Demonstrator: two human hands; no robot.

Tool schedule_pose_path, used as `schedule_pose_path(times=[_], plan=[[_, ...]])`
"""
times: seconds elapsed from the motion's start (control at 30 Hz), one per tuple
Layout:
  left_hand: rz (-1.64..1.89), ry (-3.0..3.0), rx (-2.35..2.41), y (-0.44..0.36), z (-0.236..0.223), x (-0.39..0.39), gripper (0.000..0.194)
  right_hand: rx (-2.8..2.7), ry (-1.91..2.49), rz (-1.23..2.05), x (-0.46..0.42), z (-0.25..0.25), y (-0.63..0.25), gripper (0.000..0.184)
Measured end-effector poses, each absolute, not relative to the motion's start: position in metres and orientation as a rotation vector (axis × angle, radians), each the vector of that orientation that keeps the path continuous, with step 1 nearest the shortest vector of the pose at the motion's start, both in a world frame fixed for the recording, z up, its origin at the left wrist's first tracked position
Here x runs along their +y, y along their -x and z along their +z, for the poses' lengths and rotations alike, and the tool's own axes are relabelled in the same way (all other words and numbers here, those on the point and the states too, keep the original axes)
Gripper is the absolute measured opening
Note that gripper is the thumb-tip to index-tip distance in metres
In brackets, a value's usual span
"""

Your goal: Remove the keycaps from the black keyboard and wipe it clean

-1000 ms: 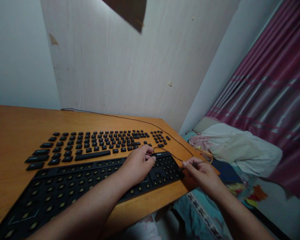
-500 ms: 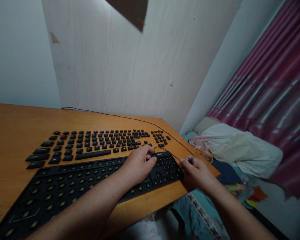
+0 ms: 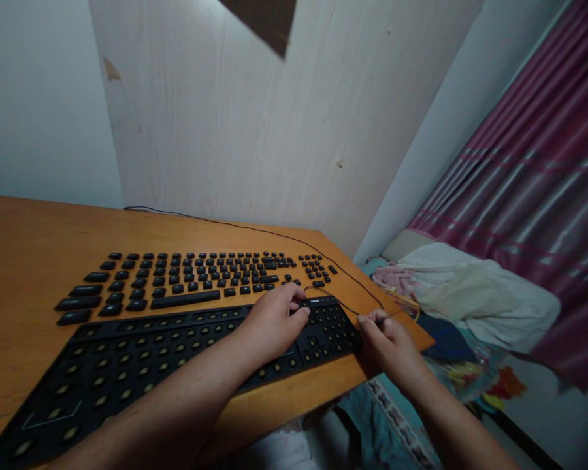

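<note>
A black keyboard base (image 3: 142, 362) with its keycaps off lies along the near edge of the orange wooden desk (image 3: 24, 261). The removed black keycaps (image 3: 191, 277) are laid out in rows just behind it. My left hand (image 3: 274, 320) rests curled on the right part of the base, fingertips pressed at its top edge. My right hand (image 3: 389, 343) is at the base's right end, pinched on a thin stick-like tool (image 3: 389, 316) that points away to the right.
A thin black cable (image 3: 274, 235) runs along the back of the desk and loops to the keyboard. Right of the desk lies a bed with crumpled cloths (image 3: 470, 294) and a striped maroon curtain (image 3: 534, 196). A pale wooden panel (image 3: 255, 117) stands behind the desk.
My right hand has moved left, closer to the keyboard's right end, still pinching the thin tool. My left hand has barely shifted. The view has tilted slightly.
</note>
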State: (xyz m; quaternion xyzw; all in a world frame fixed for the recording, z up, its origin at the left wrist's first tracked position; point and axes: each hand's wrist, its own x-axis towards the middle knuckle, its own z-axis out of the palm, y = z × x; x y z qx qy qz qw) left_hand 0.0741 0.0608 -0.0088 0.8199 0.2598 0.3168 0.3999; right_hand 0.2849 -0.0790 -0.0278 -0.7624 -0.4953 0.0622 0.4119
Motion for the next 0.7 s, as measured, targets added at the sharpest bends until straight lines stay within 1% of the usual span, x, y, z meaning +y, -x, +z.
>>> schedule_pose_path(times=[0.07, 0.27, 0.4, 0.57, 0.7], plan=[[0.797, -2.074, 0.657, -0.074, -0.010, 0.061, 0.020, -1.239, 1.917, 0.147, -0.080, -0.030, -0.285, 0.038], [0.803, -2.122, 0.667, -0.074, -0.010, 0.061, 0.018, -1.381, 2.015, -0.043, -0.077, -0.025, -0.274, 0.034], [0.797, -2.131, 0.665, -0.074, -0.008, 0.059, 0.018, -1.327, 1.963, -0.012, -0.076, -0.028, -0.278, 0.036], [0.761, -2.159, 0.697, -0.074, -0.005, 0.056, 0.019, -1.172, 1.844, 0.082, -0.078, -0.044, -0.282, 0.037], [0.772, -2.186, 0.688, -0.074, -0.008, 0.057, 0.019, -1.146, 1.874, -0.005, -0.081, -0.048, -0.278, 0.034]])
